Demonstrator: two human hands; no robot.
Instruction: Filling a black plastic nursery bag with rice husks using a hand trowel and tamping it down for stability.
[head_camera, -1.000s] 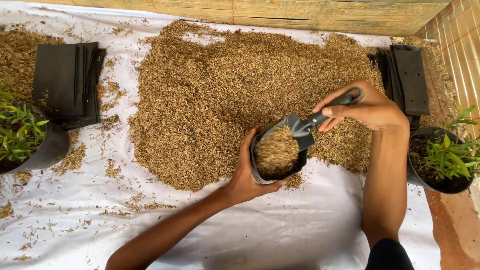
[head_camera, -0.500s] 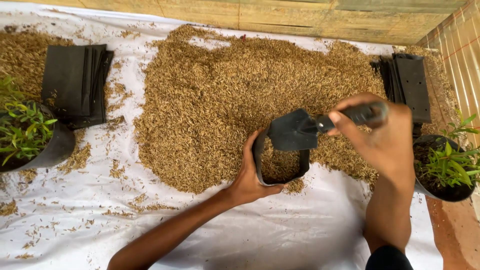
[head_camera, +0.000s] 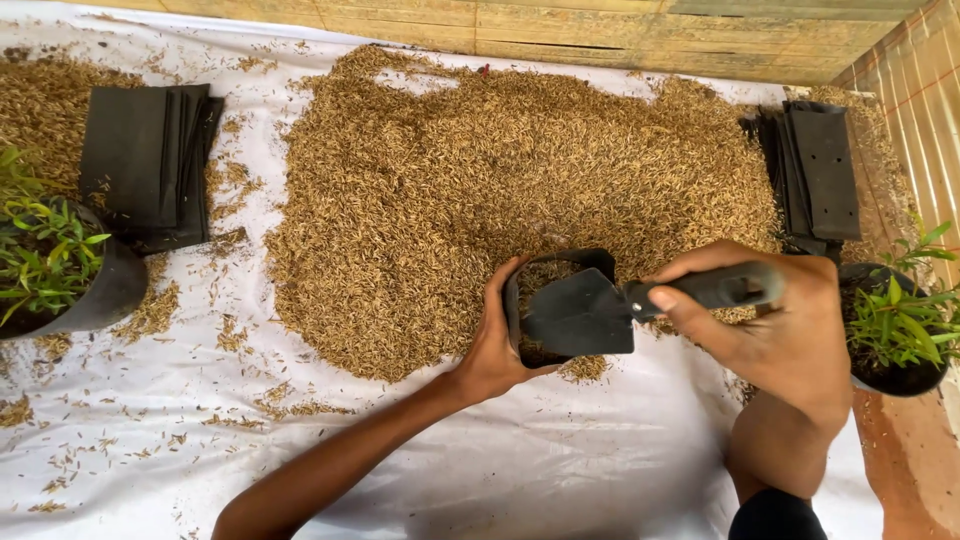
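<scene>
While the left hand (head_camera: 490, 345) curls around the side of a small black grow bag (head_camera: 553, 268), its fingers wrap the bag's near edge and hold it upright at the front of the big heap of brown husks (head_camera: 480, 170). The right hand (head_camera: 775, 330) is closed tight around the handle of a small black trowel (head_camera: 590, 312), thumb on top. The trowel's blade lies flat over the bag's mouth and hides most of what is inside (only a few husks show at the back).

All of this sits on a white sheet (head_camera: 560, 470) sprinkled with loose husks. A flat pile of folded black bags (head_camera: 140, 160) lies on the left, and another pile of black bags (head_camera: 815, 170) lies on the right, partly on the husks. A dark pot with a green plant (head_camera: 55, 275) stands at the left edge. A second potted plant (head_camera: 900, 330) stands just beside the right hand. Wooden boards (head_camera: 600, 30) run along the back.
</scene>
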